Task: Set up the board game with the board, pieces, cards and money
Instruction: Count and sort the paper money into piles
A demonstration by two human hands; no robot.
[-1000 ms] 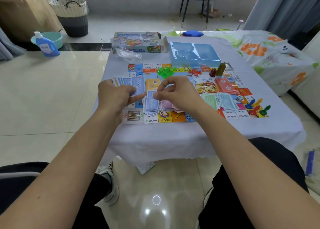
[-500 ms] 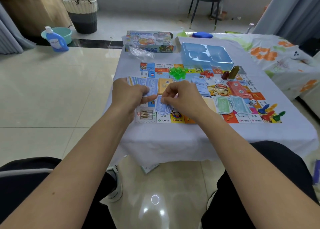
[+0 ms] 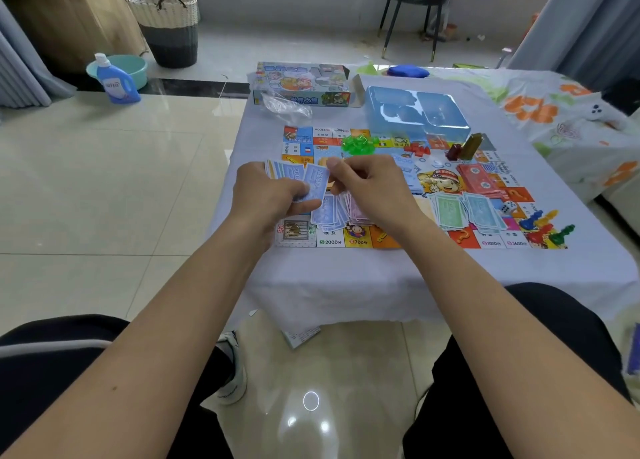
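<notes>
Pale floor tiles run back to a chair and a woven basket, and close in stands the cloth-covered surface (image 3: 346, 285) with the board (image 3: 408, 188) laid flat across it. On the board, green notes (image 3: 450, 210) and red cards (image 3: 476, 181) already sit in piles, with the coloured pawns (image 3: 543, 226) at the near right corner and the green houses (image 3: 358, 144) toward the far edge. Sorting the money looks to be the step in hand: the left hand (image 3: 266, 195) grips a fan of blue notes (image 3: 298, 178), while the right hand (image 3: 374, 184) pinches the top note's edge with curled fingers. Next, I reckon, that note needs peeling free and laying on the blue pile (image 3: 327, 212) just below.
</notes>
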